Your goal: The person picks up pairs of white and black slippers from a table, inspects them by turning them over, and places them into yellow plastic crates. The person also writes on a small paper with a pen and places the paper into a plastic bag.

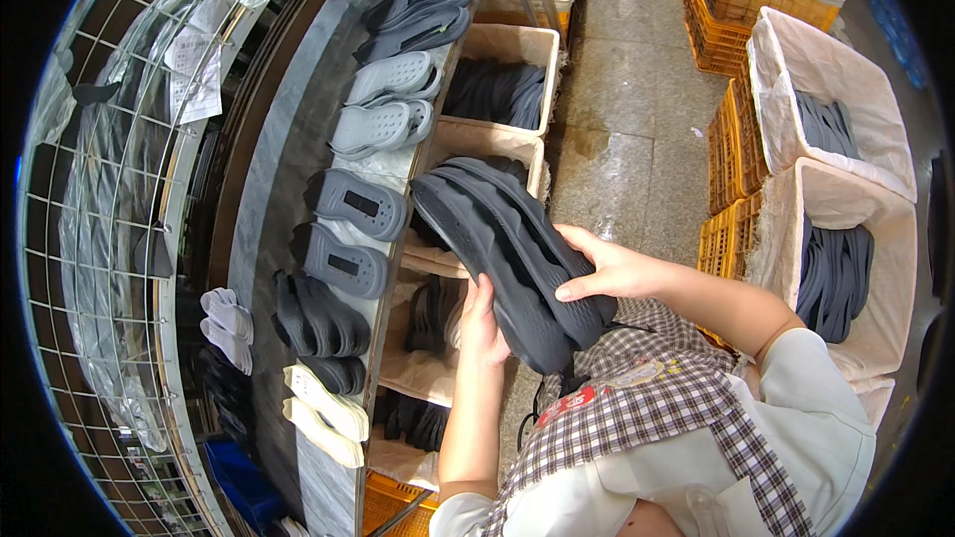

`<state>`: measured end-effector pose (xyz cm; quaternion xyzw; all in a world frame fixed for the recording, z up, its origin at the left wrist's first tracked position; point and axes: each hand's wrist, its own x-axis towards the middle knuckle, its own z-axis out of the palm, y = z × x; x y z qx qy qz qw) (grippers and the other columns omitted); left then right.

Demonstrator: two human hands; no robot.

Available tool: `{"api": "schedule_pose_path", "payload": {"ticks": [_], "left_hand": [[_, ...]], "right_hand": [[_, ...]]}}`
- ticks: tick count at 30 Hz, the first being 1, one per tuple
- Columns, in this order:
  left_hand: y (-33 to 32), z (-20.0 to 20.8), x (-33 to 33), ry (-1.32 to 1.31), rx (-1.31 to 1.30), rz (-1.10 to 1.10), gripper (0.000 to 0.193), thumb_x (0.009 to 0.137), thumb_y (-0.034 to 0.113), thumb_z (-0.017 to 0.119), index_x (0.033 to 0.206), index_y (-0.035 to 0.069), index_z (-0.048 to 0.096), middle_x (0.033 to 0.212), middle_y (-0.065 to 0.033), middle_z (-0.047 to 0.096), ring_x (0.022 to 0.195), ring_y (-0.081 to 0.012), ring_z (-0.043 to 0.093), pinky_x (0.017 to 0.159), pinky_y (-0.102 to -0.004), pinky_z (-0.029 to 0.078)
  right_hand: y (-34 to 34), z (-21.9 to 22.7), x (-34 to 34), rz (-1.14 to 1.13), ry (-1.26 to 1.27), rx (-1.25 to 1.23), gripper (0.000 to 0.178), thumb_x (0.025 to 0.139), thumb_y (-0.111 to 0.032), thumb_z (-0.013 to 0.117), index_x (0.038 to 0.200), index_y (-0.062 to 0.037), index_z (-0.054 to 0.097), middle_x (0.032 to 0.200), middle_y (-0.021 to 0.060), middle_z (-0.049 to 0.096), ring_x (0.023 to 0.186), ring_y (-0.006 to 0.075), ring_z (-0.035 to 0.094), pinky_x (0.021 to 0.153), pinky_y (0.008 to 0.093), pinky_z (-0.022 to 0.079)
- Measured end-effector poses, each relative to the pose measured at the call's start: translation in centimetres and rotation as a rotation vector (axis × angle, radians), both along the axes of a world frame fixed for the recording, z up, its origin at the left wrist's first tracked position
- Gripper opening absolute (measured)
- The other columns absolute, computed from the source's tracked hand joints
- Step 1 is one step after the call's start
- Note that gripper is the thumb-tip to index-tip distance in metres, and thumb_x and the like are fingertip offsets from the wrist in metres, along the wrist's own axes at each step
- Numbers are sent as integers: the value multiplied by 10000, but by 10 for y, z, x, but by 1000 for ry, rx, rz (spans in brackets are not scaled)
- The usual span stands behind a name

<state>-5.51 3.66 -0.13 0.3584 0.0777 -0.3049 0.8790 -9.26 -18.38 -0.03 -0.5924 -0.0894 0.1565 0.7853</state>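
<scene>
Holding a stack of dark grey foam soles [507, 259] above the cloth-lined bins [502, 55] beside the long surface [274, 189], out in front of the checked apron [657, 398]. Right hand [607, 268] lying across the top of the stack near its heel end, fingers [582, 288] spread flat and pressing down; left hand [482, 323] cupping the underside, fingers curled around the lower edge. Judging by the thick, moulded look, probably handling light and springy, bending a little rather than snapping, with a matte skin unlikely to slip. Likely gripping best across the broad middle, pinching top and bottom together so the loose soles are not sliding apart. Resting along the surface: grey perforated clogs [383, 124], dark slides [343, 264] and white insoles [323, 403]. More dark soles sitting in the lined crates [846, 199] to the right.
</scene>
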Motion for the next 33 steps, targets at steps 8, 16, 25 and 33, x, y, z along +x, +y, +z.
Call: {"api": "schedule_pose_path", "payload": {"ticks": [8, 16, 25, 33], "left_hand": [[13, -7, -1, -155, 63, -59, 704, 871, 203, 616, 1437, 214, 197, 1375, -90, 377, 1185, -269, 478, 929, -410, 481], [17, -1, -3, -403, 219, -46, 805, 900, 189, 580, 1477, 249, 21, 1462, -112, 263, 1284, -267, 366, 1037, -398, 342], [43, 18, -8, -370, 682, 38, 860, 912, 167, 563, 1454, 95, -101, 1464, -186, 224, 1312, -258, 311, 1044, -381, 314], [209, 81, 39, -923, 2126, 634, 1036, 653, 328, 797, 1419, -7, 185, 1453, -235, 242, 1369, -373, 184, 1114, -476, 157]], "right_hand": [[26, -1, -13, -14, -53, 45, 951, 754, -212, 756, 1433, 23, 133, 1439, 199, 261, 1344, 267, 251, 1106, 370, 216], [42, -12, -3, 32, 58, 148, 956, 755, -179, 755, 1438, 14, 114, 1437, 185, 262, 1330, 256, 269, 1093, 365, 244], [61, -30, 30, 169, 378, 484, 982, 679, -78, 713, 1444, -50, 98, 1349, 188, 384, 1251, 299, 421, 989, 421, 421], [78, -47, 48, 176, 460, 681, 895, 674, 11, 563, 1446, -84, 123, 1279, 196, 457, 1079, 284, 581, 808, 377, 560]]}}
